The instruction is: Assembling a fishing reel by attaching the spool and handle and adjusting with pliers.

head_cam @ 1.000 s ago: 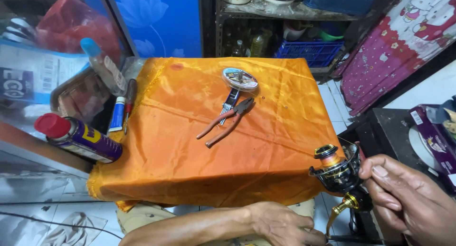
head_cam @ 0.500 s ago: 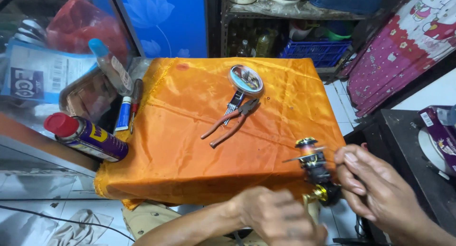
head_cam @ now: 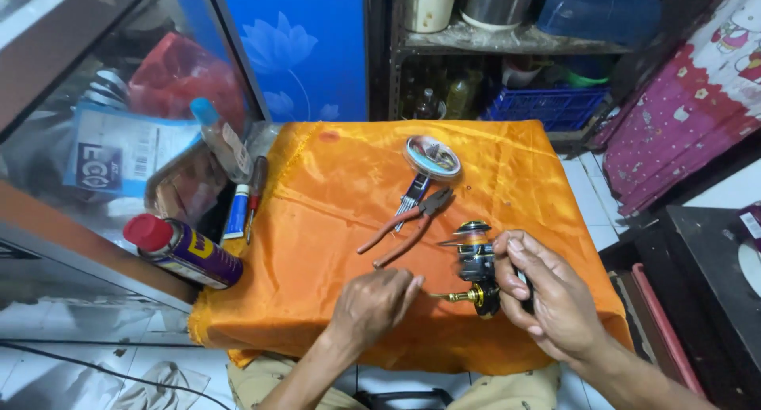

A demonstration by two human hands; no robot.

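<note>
1. we hold a black-and-gold reel (head_cam: 476, 266) over the near right part of the orange cloth (head_cam: 333, 196); our right hand (head_cam: 551, 303) wraps it from the right, fingers curled around its body.
2. our left hand (head_cam: 372, 303) sits just left of the reel, fingertips pinching the reel's gold handle (head_cam: 448, 297).
3. red-handled pliers (head_cam: 404, 228) lie on the cloth just beyond the reel.
4. a round tin (head_cam: 432, 156) sits further beyond the reel, past the pliers.
5. a spray can (head_cam: 184, 251) with a red cap lies far left of the reel, off the cloth.
</note>
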